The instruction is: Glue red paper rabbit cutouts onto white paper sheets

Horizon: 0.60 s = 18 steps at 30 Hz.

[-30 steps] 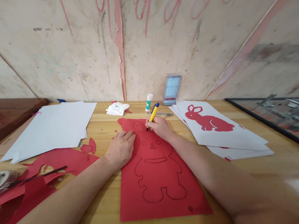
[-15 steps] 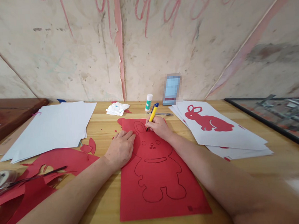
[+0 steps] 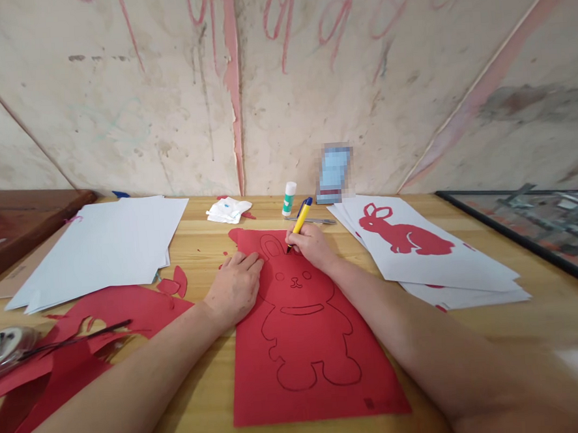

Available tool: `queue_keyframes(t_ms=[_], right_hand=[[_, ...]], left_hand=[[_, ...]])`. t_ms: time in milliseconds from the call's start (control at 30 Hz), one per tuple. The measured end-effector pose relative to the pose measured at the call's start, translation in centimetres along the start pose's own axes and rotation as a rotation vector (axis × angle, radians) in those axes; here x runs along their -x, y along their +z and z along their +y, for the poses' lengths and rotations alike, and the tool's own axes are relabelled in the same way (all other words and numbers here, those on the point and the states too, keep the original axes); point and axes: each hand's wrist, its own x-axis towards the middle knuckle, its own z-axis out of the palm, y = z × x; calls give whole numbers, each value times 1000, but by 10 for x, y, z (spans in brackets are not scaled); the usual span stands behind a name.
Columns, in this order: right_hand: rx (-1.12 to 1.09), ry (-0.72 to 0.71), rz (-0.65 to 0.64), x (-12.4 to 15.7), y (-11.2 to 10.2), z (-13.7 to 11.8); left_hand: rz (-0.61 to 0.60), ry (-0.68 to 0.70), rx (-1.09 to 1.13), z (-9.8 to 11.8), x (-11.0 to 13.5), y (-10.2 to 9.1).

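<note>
A sheet of red paper [image 3: 316,345] lies upright before me, with a rabbit outlined on it in black. My right hand [image 3: 311,246] is closed around a yellow pen [image 3: 301,218] with a blue end, its dark tip on the paper by the rabbit's ears. Part of the right ear is hidden behind that hand. My left hand [image 3: 237,286] rests with fingers extended on the sheet's upper left edge, holding nothing.
Red paper scraps [image 3: 123,308] and a tape dispenser [image 3: 6,351] lie left, below white sheets [image 3: 109,247]. Behind stand a glue stick [image 3: 289,200] and a blurred phone [image 3: 334,174], near crumpled tissue [image 3: 228,210]. At right, a red rabbit cutout [image 3: 412,235] sits on white paper.
My right hand and the pen have shifted very slightly right, the tip staying near the ears. The left hand keeps its place on the sheet.
</note>
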Motion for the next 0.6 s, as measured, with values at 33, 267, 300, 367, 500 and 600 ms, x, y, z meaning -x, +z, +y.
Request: queue_keyframes(t_ms=[33, 267, 300, 367, 500, 600], right_hand=[[9, 6, 5, 0, -1, 0], [82, 10, 27, 3, -6, -3], [79, 7, 27, 3, -6, -2], [73, 3, 32, 2, -6, -1], [73, -7, 38, 2, -5, 1], [63, -15, 32, 3, -5, 0]], left_hand=[[2, 1, -1, 0, 0, 0], [17, 4, -9, 0, 0, 1], [18, 3, -5, 0, 1, 1], [21, 1, 5, 0, 1, 1], [28, 2, 13, -1, 1, 2], [22, 6, 7, -1, 1, 2]])
